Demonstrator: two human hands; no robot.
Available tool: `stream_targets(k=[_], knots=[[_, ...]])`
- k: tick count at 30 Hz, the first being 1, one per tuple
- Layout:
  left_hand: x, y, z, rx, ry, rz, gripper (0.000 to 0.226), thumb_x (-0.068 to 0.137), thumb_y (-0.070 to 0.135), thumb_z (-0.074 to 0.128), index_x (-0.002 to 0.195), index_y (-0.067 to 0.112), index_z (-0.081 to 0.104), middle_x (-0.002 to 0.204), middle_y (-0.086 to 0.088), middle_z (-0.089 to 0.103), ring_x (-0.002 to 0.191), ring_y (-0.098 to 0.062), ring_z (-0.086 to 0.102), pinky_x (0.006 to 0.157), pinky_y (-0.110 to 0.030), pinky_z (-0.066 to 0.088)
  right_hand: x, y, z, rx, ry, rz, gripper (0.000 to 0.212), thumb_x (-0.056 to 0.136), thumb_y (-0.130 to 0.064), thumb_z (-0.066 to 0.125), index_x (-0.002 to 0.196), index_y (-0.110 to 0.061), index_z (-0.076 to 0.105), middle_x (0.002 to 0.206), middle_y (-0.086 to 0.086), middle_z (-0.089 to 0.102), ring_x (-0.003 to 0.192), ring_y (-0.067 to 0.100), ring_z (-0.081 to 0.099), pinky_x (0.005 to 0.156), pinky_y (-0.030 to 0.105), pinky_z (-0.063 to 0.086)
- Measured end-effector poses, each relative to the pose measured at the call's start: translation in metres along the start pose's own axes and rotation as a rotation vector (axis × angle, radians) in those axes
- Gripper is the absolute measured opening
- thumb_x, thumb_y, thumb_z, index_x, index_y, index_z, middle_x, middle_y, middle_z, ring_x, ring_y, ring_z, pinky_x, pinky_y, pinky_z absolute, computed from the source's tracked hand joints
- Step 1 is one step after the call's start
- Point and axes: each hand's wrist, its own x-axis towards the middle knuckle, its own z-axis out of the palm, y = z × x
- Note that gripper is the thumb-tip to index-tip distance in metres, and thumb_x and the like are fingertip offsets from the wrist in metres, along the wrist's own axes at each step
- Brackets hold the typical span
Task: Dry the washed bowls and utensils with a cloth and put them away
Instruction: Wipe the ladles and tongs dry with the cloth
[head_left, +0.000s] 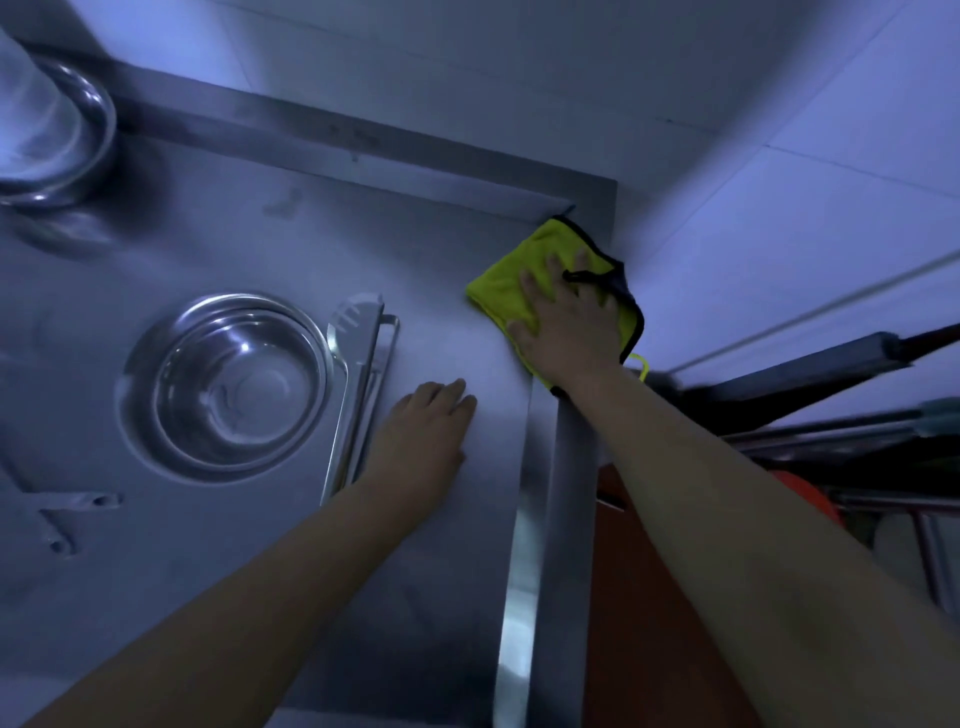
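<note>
We see a stainless steel counter (260, 545) spreading beneath both hands, its raised right edge running under our right forearm and its far rim meeting a pale tiled wall (675, 104) beyond the fingertips. Well to the left of our left fingers stands a steel bowl (223, 387), upright and open to us, and far beyond it, at the counter's back left corner, a second steel bowl (57, 135) holds something clear that we cannot make out. Between the near bowl and our left hand lie the utensils (358, 389), a slotted turner and what look like tongs, side by side and touching the bowl's rim, their handles passing just beside our left wrist. The yellow-green cloth (511, 280) with dark trim lies folded at the counter's far right corner, directly under our right fingers. Our right hand (569, 332) rests flat on the cloth, fingers straight and slightly spread, pressing it down. Our left hand (421, 441) lies palm down on the bare metal, fingers straight and pressed together, holding nothing, tips pointing toward the cloth yet well apart from it.
</note>
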Motion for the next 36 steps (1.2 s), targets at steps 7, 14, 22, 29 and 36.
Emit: stream_targets(k=[7,14,22,29,36], knots=[[-0.06,-0.004,-0.01,-0.163,0.179,0.099,0.049,0.061,0.005,0.073,0.109,0.001,0.065,0.121,-0.017,0.062,0.104,-0.036,0.06,0.088,-0.043,0.051,-0.138,-0.039,0.012,-0.011,-0.051,0.013,0.067,0.087,-0.053,0.046,0.147,-0.029,0.03,0.16,0.003,0.014,0.147,0.03,0.007,0.095,0.046,0.036],[-0.156,-0.043,-0.009,-0.248,0.296,0.125,0.045,0.053,-0.006,0.077,0.097,-0.001,0.07,0.107,-0.018,0.068,0.09,-0.038,0.064,0.079,-0.045,0.053,-0.29,-0.101,0.018,0.007,-0.096,0.092,0.068,0.078,-0.047,0.058,0.142,-0.026,0.045,0.155,0.006,0.03,0.141,0.037,0.027,0.081,0.047,0.048],[-0.272,-0.132,-0.01,-0.298,0.283,0.009,0.045,0.051,-0.008,0.077,0.095,0.0,0.071,0.103,-0.019,0.069,0.09,-0.039,0.064,0.079,-0.046,0.053,-0.36,-0.198,0.022,0.126,-0.261,0.341,0.063,0.1,-0.044,0.031,0.151,-0.034,-0.004,0.157,0.0,-0.02,0.144,0.021,-0.02,0.111,0.046,0.022],[-0.335,-0.214,-0.01,-0.307,0.255,-0.182,0.044,0.056,-0.004,0.078,0.099,0.003,0.07,0.102,-0.016,0.069,0.088,-0.04,0.062,0.078,-0.047,0.053,-0.334,-0.322,0.007,0.165,-0.307,0.248,0.06,0.101,-0.047,0.022,0.151,-0.033,-0.008,0.159,0.006,-0.017,0.147,0.028,-0.01,0.108,0.04,0.027],[-0.319,-0.274,-0.02,-0.232,0.216,-0.361,0.047,0.068,0.003,0.071,0.114,-0.003,0.061,0.113,-0.024,0.061,0.099,-0.042,0.057,0.086,-0.047,0.047,-0.271,-0.409,0.004,0.325,-0.4,0.006,0.073,0.095,-0.051,0.034,0.149,-0.037,-0.013,0.148,0.001,-0.039,0.143,0.032,-0.016,0.11,0.054,0.014]])
